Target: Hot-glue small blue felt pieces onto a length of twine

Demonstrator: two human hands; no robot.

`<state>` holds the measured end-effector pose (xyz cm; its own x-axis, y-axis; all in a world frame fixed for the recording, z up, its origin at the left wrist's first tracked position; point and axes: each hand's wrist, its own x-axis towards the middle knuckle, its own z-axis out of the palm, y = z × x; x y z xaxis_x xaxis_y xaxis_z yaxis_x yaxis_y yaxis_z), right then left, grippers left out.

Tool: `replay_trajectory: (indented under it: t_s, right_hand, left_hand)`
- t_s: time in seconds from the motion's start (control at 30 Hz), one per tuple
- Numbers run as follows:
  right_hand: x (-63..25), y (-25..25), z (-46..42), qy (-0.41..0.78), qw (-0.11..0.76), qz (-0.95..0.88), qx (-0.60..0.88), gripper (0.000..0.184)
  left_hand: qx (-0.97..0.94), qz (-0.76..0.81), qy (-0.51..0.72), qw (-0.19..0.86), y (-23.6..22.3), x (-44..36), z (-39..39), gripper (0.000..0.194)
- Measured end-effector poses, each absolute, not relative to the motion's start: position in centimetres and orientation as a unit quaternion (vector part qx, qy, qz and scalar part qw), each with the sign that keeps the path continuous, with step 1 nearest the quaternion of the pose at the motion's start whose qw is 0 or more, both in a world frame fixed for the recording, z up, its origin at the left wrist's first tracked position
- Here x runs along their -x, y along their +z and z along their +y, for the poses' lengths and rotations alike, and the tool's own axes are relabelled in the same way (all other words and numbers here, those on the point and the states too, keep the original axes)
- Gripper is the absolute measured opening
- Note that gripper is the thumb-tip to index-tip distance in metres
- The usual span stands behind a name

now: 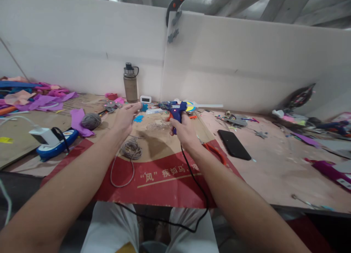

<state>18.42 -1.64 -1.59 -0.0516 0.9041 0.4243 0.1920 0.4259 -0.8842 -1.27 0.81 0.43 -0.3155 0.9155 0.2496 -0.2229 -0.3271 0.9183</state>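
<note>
My right hand (185,130) is wrapped round the handle of a dark blue hot glue gun (178,112). Its nozzle points left, a glue stick (211,105) sticks out of its back, and a small red light glows on its side. My left hand (126,118) is closed at the fingertips on a small blue cut-out piece (144,107), left of the nozzle. Another blue cut-out (138,118) lies on the paper just below. Grey cord (131,149) lies in a loose coil nearer to me, between my forearms.
A bottle (130,84) and a small digital clock (145,99) stand along the white board. To the right lie orange-handled scissors (215,152) and a phone (234,144). At left are a yarn ball (91,121), a blue power strip (57,145) and purple scraps (46,103). The gun's black cable (201,192) hangs over the front edge.
</note>
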Motion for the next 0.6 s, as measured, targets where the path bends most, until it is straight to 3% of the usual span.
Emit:
replay_trajectory:
  t_s: [0.1,0.23,0.33,0.4,0.5,0.6]
  right_hand:
    - [-18.5,-2.3,0.0,0.396,0.482,-0.586,0.518,0.013]
    - [-18.8,-2.9,1.4,0.325,0.379,-0.616,0.609,0.012]
    - [-19.4,-2.6,1.2,0.252,0.357,-0.638,0.634,0.017]
    - [-19.4,-2.0,0.4,0.155,0.352,-0.666,0.64,0.018]
    - [-18.5,-1.1,-0.8,0.104,0.423,-0.704,0.561,0.018]
    - [-16.5,-0.8,-1.7,0.274,0.538,-0.659,0.449,0.015]
  left_hand:
    - [-0.455,0.403,0.702,0.37,0.1,1.0,1.0,0.013]
    - [-0.574,0.45,0.661,0.177,0.2,0.8,0.4,0.007]
    - [-0.644,0.466,0.607,-0.008,0.7,0.7,-0.4,0.001]
    - [-0.664,0.455,0.591,-0.057,0.9,0.4,-1.0,0.003]
    - [-0.685,0.448,0.571,-0.061,0.9,-0.2,-1.5,0.005]
    - [-0.697,0.462,0.547,-0.034,0.5,-0.7,-1.7,0.004]
